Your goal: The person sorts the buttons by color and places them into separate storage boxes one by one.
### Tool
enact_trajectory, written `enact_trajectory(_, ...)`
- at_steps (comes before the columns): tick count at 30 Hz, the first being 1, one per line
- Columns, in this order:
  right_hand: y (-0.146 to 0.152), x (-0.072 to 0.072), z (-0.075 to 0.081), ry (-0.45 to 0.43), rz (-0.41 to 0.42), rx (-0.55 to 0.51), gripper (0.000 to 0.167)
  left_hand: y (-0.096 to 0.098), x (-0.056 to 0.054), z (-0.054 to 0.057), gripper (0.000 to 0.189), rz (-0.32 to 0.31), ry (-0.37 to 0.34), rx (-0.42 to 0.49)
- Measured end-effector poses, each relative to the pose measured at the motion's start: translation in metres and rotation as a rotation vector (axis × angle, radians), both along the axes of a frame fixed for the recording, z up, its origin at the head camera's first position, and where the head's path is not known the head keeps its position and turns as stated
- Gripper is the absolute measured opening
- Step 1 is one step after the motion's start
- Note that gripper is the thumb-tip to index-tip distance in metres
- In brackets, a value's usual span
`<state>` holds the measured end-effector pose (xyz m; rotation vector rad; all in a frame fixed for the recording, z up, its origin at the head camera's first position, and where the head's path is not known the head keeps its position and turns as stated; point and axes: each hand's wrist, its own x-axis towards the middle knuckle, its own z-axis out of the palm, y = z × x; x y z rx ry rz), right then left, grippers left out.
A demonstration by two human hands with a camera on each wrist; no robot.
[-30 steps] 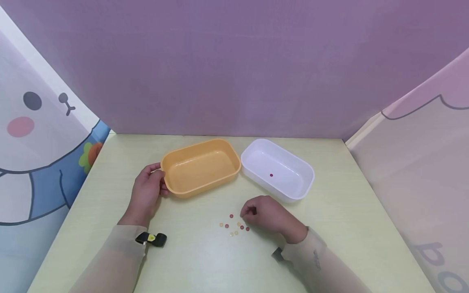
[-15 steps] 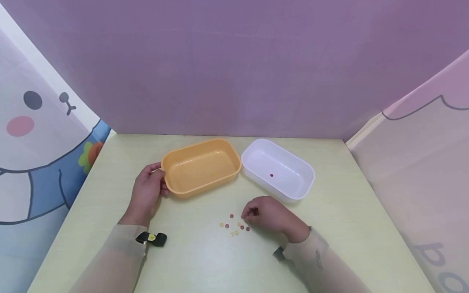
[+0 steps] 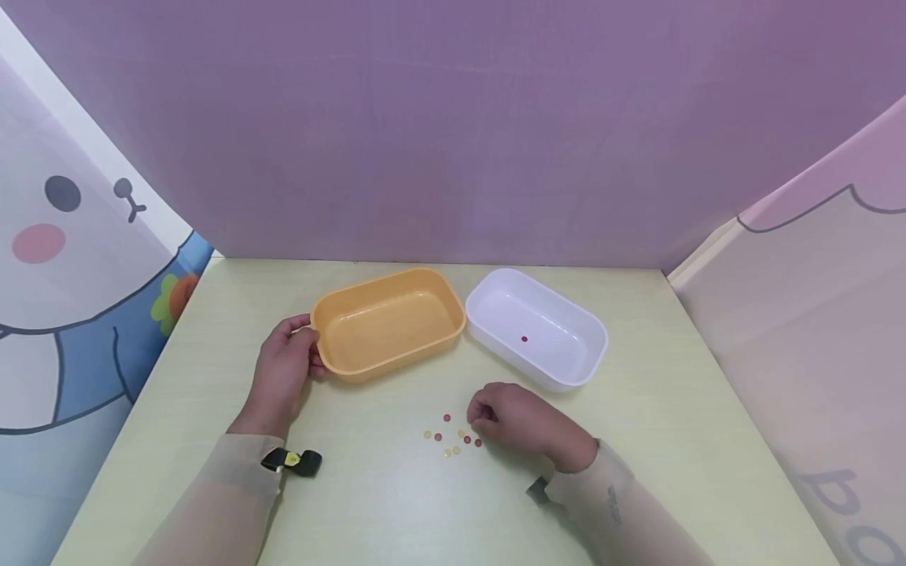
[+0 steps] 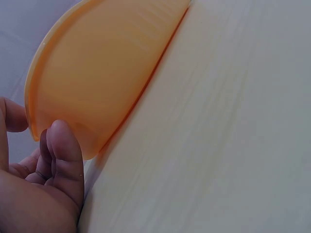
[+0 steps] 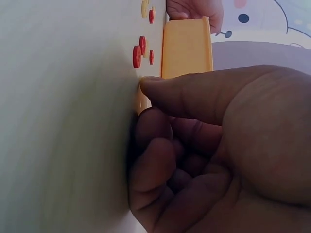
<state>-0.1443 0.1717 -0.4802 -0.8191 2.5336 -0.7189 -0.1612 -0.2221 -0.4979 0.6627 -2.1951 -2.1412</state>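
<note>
My left hand (image 3: 279, 365) holds the left end of an orange plastic tray (image 3: 385, 369), thumb and fingers at its rim and outer wall. The left wrist view shows the fingers (image 4: 65, 145) against the tray's wall (image 4: 92, 73). Low over the table, my right hand (image 3: 524, 420) has its fingers curled. In the right wrist view, its thumb and fingertip pinch a small yellow button (image 5: 142, 103), partly hidden, close to the tabletop. Just left of that hand lie several small red buttons (image 3: 438, 437) and yellow buttons (image 3: 428, 434).
A white tray (image 3: 566, 358) stands right beside the orange one, with one red button (image 3: 524, 339) lying in it. A pale wooden table (image 3: 382, 503) carries everything. Behind it rises a purple backdrop (image 3: 439, 141), and printed cloth panels flank both sides.
My right hand has shifted very slightly toward me and to the right. The left hand, both trays and the loose buttons have stayed in place.
</note>
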Motion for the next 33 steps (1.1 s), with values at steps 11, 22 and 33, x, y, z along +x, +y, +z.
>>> enact_trajectory(11, 0.002, -0.001, 0.005, -0.054, -0.004, -0.027, 0.016, 0.001, 0.001, 0.002, 0.049, -0.001, -0.008, -0.004)
enact_trajectory(22, 0.004, -0.005, 0.008, -0.18, -0.114, -0.105, 0.014, 0.0, 0.002, 0.002, 0.051, 0.003, -0.023, -0.016)
enact_trajectory(33, 0.007, -0.008, 0.013, -0.356, -0.225, -0.231, 0.014, 0.0, 0.002, 0.002, 0.05, 0.007, -0.013, -0.006)
